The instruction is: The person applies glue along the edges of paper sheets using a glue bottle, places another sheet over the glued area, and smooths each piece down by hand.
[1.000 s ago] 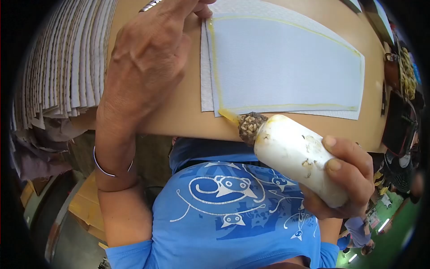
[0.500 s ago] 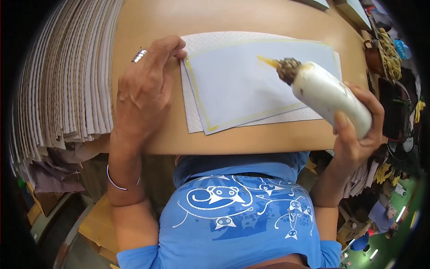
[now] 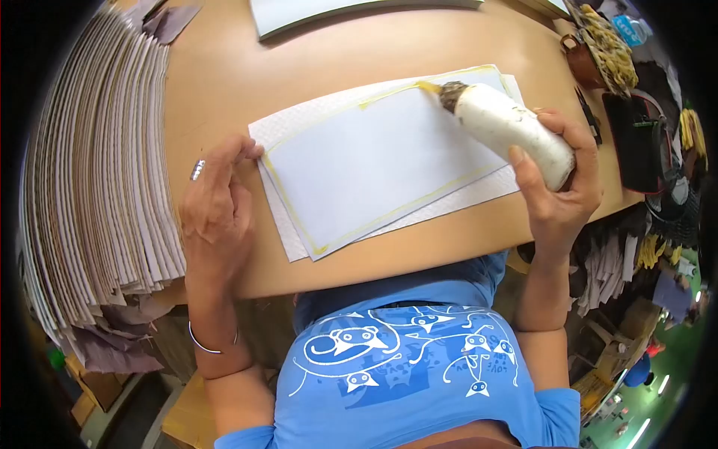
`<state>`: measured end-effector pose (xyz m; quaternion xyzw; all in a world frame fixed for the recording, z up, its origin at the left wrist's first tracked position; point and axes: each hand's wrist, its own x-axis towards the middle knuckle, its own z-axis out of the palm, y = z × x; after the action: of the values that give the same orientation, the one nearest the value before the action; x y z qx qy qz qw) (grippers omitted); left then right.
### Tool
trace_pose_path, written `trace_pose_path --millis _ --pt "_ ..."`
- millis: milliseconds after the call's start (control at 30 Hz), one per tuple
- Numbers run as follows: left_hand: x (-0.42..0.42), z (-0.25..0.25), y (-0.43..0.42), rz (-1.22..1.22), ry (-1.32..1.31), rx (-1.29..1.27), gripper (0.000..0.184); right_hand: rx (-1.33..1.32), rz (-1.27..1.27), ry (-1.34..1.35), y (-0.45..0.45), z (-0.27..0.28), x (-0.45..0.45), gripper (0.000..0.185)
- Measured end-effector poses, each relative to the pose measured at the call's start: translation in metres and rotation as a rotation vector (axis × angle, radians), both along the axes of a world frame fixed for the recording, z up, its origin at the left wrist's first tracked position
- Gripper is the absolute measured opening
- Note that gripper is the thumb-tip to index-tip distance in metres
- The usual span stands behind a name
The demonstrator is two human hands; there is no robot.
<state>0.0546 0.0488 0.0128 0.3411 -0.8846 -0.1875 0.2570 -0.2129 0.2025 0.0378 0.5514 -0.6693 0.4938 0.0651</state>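
My right hand (image 3: 561,176) is wrapped round a white glue bottle (image 3: 512,131), tilted with its yellow nozzle down at the far edge of a pale sheet (image 3: 374,165). Yellow glue lines run along the sheet's borders, and a thicker wet streak lies on the far edge left of the nozzle. Beneath this sheet is a textured white sheet (image 3: 283,232), showing past it along several edges. My left hand (image 3: 218,202), with a ring on one finger, has its fingers curled and pinched at the sheets' left corner.
A tall row of stacked layered sheets (image 3: 105,172) stands at the table's left. A white board or box (image 3: 359,16) lies at the far edge of the wooden table (image 3: 217,82). On the right are a brown cup (image 3: 582,61), a black bag (image 3: 636,142) and a plastic bottle (image 3: 632,30).
The nozzle has come down onto the sheet's far edge, where a thicker glue streak now shows. My left fingers stay at the left corner. The whole view has shifted and turned somewhat.
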Motion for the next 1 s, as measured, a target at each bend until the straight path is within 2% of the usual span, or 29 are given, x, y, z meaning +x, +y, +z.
trace_pose_path --millis 67,233,333,433,467,533,633,667,700,767,867,967,1000 --pt "0.000 0.001 0.001 0.004 -0.022 0.009 0.037 0.014 -0.115 0.036 0.009 0.001 -0.011 0.033" --pt "-0.003 0.000 0.001 -0.033 -0.007 -0.029 0.035 -0.175 -0.218 -0.491 0.034 -0.006 -0.053 0.029" --pt "-0.005 0.006 0.004 -0.004 -0.006 0.150 0.037 -0.293 -0.214 -0.712 0.041 -0.022 -0.085 0.032" --pt "-0.006 0.008 0.007 -0.002 0.073 0.310 0.042 -0.199 -0.247 -0.682 0.046 -0.037 -0.104 0.035" --pt "-0.005 0.008 0.007 -0.037 0.108 0.328 0.045 0.044 -0.372 -0.495 0.053 -0.038 -0.106 0.039" --pt "-0.002 0.008 0.004 -0.091 0.171 0.364 0.050 0.163 -0.417 -0.324 0.052 -0.031 -0.097 0.041" --pt "-0.009 0.008 0.008 -0.099 0.636 0.783 0.055 0.201 -0.442 -0.094 0.051 -0.039 -0.100 0.043" --pt "-0.010 0.008 0.012 -0.060 0.669 0.795 0.054 0.185 -0.442 -0.027 0.050 -0.045 -0.102 0.044" --pt "-0.012 0.008 0.016 -0.020 0.703 0.804 0.052 0.171 -0.403 -0.186 0.049 -0.042 -0.099 0.046" --pt "-0.009 0.005 0.019 0.023 0.730 0.818 0.048 0.183 -0.397 -0.037 0.051 -0.049 -0.106 0.047" --pt "-0.001 -0.001 0.028 0.032 0.712 0.910 0.034 0.165 -0.367 -0.060 0.051 -0.051 -0.106 0.048" --pt "0.001 -0.005 0.035 -0.043 0.698 0.829 0.028 0.170 -0.375 -0.095 0.051 -0.047 -0.103 0.049" --pt "0.001 -0.006 0.036 -0.067 0.662 0.724 0.025 0.163 -0.370 -0.112 0.051 -0.047 -0.102 0.049"
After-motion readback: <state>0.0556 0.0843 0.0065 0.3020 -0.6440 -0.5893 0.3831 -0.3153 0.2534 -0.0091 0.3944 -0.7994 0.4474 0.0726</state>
